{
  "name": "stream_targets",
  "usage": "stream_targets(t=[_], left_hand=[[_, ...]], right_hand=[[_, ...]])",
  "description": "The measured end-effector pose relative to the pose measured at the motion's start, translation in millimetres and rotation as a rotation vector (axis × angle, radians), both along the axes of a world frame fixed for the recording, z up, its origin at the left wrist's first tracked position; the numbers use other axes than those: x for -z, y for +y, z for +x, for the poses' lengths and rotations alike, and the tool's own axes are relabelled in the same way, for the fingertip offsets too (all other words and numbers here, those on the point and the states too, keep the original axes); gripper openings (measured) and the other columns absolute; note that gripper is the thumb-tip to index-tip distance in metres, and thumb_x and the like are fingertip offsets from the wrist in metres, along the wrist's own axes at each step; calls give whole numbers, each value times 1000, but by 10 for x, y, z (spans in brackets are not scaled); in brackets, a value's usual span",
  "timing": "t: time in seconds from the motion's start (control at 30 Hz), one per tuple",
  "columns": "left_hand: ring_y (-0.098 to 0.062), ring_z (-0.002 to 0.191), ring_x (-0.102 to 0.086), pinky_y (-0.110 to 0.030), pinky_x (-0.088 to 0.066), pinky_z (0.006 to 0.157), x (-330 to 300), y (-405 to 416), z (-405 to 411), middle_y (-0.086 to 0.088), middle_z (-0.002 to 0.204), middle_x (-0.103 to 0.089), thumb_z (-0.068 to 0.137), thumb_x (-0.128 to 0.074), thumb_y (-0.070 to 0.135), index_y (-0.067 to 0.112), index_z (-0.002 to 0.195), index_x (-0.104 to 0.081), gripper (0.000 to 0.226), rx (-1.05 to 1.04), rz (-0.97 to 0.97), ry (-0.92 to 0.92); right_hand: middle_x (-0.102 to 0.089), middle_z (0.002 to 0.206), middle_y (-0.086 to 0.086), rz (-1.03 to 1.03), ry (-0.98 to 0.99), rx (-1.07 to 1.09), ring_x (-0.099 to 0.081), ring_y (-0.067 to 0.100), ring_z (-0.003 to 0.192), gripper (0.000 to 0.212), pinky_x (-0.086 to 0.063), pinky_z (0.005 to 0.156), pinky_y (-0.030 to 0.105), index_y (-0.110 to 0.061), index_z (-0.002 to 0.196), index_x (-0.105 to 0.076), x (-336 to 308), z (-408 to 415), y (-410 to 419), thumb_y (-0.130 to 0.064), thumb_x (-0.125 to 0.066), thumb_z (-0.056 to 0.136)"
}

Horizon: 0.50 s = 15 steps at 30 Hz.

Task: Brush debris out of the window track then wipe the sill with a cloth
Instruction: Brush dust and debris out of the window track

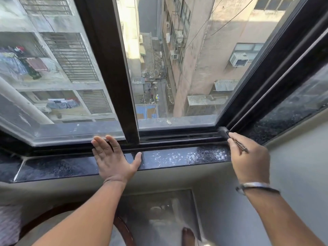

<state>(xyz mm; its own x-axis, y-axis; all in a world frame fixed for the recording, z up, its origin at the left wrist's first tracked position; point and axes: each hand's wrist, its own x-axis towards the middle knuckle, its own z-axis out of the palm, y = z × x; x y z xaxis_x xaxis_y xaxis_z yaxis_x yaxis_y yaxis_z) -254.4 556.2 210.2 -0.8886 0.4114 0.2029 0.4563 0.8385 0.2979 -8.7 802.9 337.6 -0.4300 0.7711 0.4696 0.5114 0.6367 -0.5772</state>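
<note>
The dark window track (177, 137) runs along the bottom of the sliding window, above a black stone sill (168, 158) speckled with pale dust. My right hand (250, 160) grips a thin dark brush (225, 131), whose bristles sit in the track's right corner. My left hand (113, 158) lies flat and open on the sill, fingers reaching onto the track at the base of the dark centre frame post (113, 77). No cloth is in view.
The right pane side is open to a deep drop between buildings. A stone side ledge (292, 112) angles away on the right. Below the sill are a grey wall, a round wooden chair edge (122, 229) and the floor.
</note>
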Motion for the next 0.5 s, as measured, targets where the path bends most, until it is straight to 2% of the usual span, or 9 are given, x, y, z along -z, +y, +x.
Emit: stream_targets(t=[0.03, 0.1, 0.17, 0.23, 0.4, 0.5], left_hand=[[-42, 148, 22, -54, 5, 121, -8, 3, 4, -35, 159, 15, 74, -36, 77, 7, 154, 20, 120, 1, -1, -4], [-44, 149, 19, -56, 3, 121, -28, 14, 10, -35, 159, 15, 74, -34, 78, 7, 154, 20, 120, 3, -6, -19], [-46, 150, 15, -57, 2, 122, -46, 12, 19, -36, 159, 13, 74, -33, 78, 5, 154, 17, 120, 5, -14, -33], [-47, 150, 12, -57, 1, 122, -61, 5, 34, -37, 159, 12, 73, -33, 79, 5, 154, 14, 120, 5, -14, -48], [-46, 150, 12, -57, 2, 122, -36, 17, 27, -35, 159, 13, 73, -32, 80, 5, 155, 12, 120, -8, -10, -37], [-44, 150, 15, -58, 3, 122, -65, 21, 40, -34, 160, 16, 72, -30, 81, 6, 155, 16, 121, -10, -45, -52]], right_hand=[[-72, 109, -3, 94, 29, -64, -69, 12, 103, 20, -49, 91, 16, -16, 108, -73, -11, 87, -65, -15, -65, 90], [-69, 121, 0, 207, 91, -219, -64, 8, 114, 23, -47, 98, 20, -13, 114, -71, 50, 213, -246, -15, -64, 92], [-67, 124, 5, 131, 57, -300, -64, 12, 115, 25, -49, 99, 26, -12, 114, -71, 153, 209, -337, -11, -67, 90], [-65, 125, 2, 15, -97, -319, -66, 16, 113, 28, -52, 97, 32, -14, 113, -72, 232, 133, -382, -5, -68, 87], [-63, 126, -3, 75, -145, -433, -66, 13, 111, 36, -52, 94, 27, -15, 114, -72, 359, 113, -458, 1, -70, 82], [-67, 124, 5, 100, -192, -461, -67, 18, 109, 40, -52, 91, 31, -13, 112, -73, 400, 156, -451, 7, -70, 77]])
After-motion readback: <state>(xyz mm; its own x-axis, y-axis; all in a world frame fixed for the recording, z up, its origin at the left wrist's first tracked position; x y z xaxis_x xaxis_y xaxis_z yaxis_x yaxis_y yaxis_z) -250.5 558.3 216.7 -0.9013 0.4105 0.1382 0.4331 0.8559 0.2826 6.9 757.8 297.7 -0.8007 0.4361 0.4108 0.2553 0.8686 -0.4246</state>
